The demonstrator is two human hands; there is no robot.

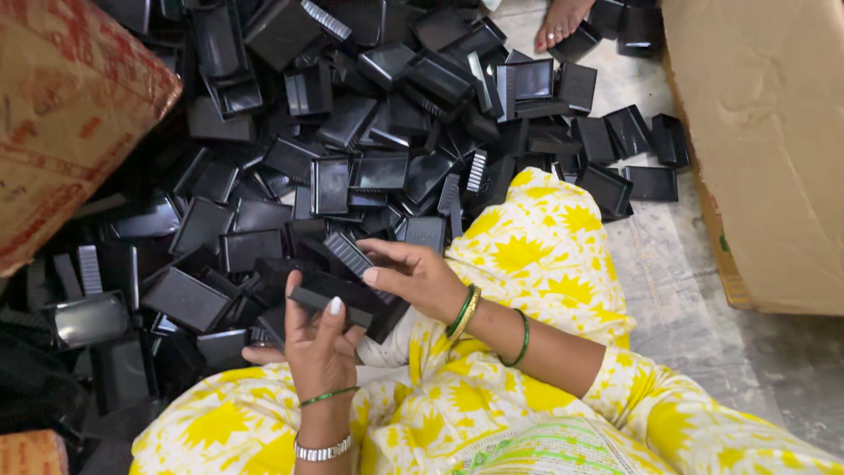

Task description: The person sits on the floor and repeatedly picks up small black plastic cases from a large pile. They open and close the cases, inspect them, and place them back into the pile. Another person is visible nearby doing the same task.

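Observation:
My left hand (318,347) is raised over my lap, fingers closed on a narrow black plastic strip (323,303). My right hand (415,278) comes in from the right and grips a flat black plastic tray piece (374,310), which lies against the strip. A ribbed black part (349,252) lies just above my right fingers. Both hands work at the near edge of a large heap of black plastic trays and lids (369,132). My lap is covered by yellow and white flowered cloth (536,255).
A brown cardboard box (765,149) stands at the right and another printed one (70,105) at the upper left. Another person's bare foot (558,22) shows at the top. Grey floor (686,290) lies to the right of my knee.

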